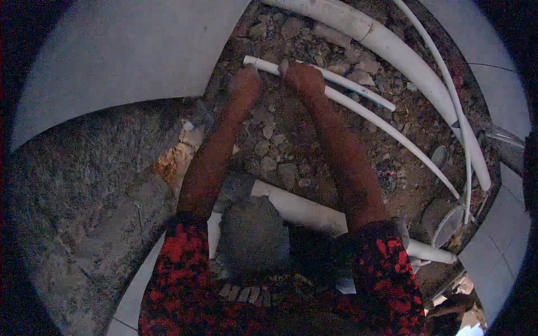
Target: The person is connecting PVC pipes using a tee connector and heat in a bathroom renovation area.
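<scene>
A long thin white pipe [386,127] runs from the lower right up to its end at the top middle. My left hand [245,85] is closed on it close to that end, with the fingers mostly hidden behind the fist. Further along the same pipe, my right hand [302,81] is closed round it. From behind the right hand a shorter white pipe [358,88] slants down to the right; I cannot tell whether that hand touches it.
A thick white pipe [392,53] curves along the far right beside another thin pipe [443,67]. Rubble and soil [272,140] lie below my hands, with a broken white pipe [302,207] nearer me. Pale tiles [140,50] border the trench. A person's hand [454,305] shows at lower right.
</scene>
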`<state>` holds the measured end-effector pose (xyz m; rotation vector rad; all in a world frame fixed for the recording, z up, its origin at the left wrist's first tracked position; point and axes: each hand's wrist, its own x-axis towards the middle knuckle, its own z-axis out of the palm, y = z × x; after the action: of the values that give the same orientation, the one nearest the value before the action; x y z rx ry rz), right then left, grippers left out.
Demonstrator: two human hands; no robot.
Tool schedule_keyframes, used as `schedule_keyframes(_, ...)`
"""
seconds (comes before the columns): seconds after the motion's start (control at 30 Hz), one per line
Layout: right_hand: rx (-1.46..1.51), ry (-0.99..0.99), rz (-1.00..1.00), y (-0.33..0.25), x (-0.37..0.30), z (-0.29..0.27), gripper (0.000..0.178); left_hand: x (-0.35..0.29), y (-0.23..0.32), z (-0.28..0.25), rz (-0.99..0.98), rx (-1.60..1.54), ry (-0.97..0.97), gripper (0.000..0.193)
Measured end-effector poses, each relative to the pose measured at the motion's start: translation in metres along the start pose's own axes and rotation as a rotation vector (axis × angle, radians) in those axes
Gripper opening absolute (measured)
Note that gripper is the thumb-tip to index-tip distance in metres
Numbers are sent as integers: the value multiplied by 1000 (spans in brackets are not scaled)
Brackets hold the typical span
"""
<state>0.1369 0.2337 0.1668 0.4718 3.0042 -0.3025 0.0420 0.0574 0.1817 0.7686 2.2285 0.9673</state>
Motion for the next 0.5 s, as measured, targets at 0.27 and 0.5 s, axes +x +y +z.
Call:
schedule_keyframes(0.27, -153, 145, -1, -6, -1, 7, 25, 39, -47, 10, -76, 580, -99, 32)
schedule_keyframes(0.5, -12, 36, 34, 3, 0, -3, 26, 20, -57, 24, 93, 292, 73, 27)
